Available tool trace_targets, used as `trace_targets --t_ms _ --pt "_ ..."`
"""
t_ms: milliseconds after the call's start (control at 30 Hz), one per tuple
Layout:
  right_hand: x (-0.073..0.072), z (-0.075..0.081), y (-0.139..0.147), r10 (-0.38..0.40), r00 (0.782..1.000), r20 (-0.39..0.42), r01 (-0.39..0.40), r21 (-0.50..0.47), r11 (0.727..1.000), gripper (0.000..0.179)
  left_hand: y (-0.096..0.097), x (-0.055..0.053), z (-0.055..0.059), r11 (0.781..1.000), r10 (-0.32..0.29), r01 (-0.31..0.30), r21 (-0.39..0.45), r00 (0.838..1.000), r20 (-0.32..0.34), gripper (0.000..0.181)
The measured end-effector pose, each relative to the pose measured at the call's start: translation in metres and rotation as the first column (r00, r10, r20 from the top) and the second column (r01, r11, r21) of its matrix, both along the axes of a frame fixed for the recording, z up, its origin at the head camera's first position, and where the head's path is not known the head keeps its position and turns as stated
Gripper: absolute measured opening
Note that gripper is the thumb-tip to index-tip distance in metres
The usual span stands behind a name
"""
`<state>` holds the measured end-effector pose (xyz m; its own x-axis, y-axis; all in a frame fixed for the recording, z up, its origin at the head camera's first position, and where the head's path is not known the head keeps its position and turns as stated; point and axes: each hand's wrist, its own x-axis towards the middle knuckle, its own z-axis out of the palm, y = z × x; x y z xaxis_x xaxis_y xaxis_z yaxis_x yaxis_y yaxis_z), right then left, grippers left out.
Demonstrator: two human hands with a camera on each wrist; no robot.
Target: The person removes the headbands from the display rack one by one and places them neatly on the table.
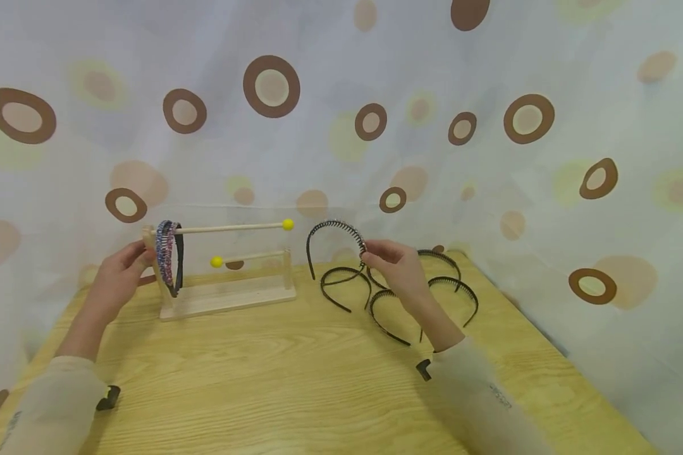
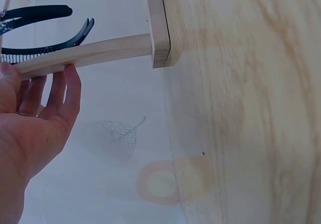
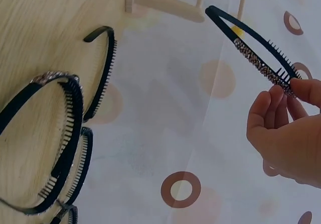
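Note:
My left hand (image 1: 116, 281) grips the upright post (image 2: 100, 52) of a two-armed wooden rack (image 1: 227, 304), thumb on one side and fingers on the other. On the rack's upper rod (image 1: 233, 227), close to that post, hang several toothed headbands (image 1: 162, 253) with blue and pink sparkly trim. My right hand (image 1: 399, 268) pinches a black toothed headband (image 3: 258, 63) with a glittery stone-covered band. It is raised, right of the rack, with its curve up. The lower rod (image 1: 250, 256) is bare and ends in a yellow ball.
Several black headbands (image 1: 346, 270) lie on the wooden table (image 1: 262, 379) below and right of my right hand, some overlapping. A spotted white cloth (image 1: 319, 158) hangs behind the table and along its sides. Another yellow ball (image 1: 287, 224) caps the upper rod.

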<state>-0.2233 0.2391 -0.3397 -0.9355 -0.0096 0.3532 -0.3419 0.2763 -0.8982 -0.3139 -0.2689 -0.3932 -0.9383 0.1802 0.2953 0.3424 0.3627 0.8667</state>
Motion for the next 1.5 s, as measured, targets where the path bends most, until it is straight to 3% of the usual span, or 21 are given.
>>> trace_targets --t_ms 267,433,567,700,867,1267,1500 --pt "0.008 -0.012 0.024 0.060 0.980 0.190 -0.094 0.174 0.980 0.033 -0.001 0.001 0.002 1.000 -0.003 0.003 0.020 1.000 -0.002 0.065" --pt "0.001 -0.022 0.029 0.173 0.936 0.306 -0.240 0.197 0.951 0.036 0.000 0.002 0.001 1.000 0.000 0.000 0.031 1.000 0.000 0.063" --pt "-0.007 -0.033 0.031 0.234 0.909 0.345 -0.307 0.172 0.936 0.038 0.000 0.000 0.000 0.999 -0.001 0.001 0.033 1.000 0.002 0.061" --pt "-0.016 -0.048 0.036 0.241 0.914 0.326 -0.308 0.170 0.936 0.041 0.000 -0.001 -0.001 0.999 -0.008 0.008 0.052 1.000 0.011 0.062" --pt "-0.024 -0.062 0.038 0.193 0.928 0.318 -0.268 0.211 0.940 0.040 0.000 0.000 -0.002 0.998 -0.013 0.011 0.065 1.000 0.020 0.063" --pt "-0.033 -0.067 0.032 0.048 0.906 0.421 -0.162 0.239 0.958 0.021 0.001 -0.002 0.000 0.999 -0.009 0.008 0.051 1.000 0.014 0.063" --pt "-0.034 -0.068 0.027 0.057 0.895 0.442 -0.175 0.231 0.957 0.023 0.001 0.000 0.000 0.999 -0.009 0.008 0.050 1.000 0.018 0.062"
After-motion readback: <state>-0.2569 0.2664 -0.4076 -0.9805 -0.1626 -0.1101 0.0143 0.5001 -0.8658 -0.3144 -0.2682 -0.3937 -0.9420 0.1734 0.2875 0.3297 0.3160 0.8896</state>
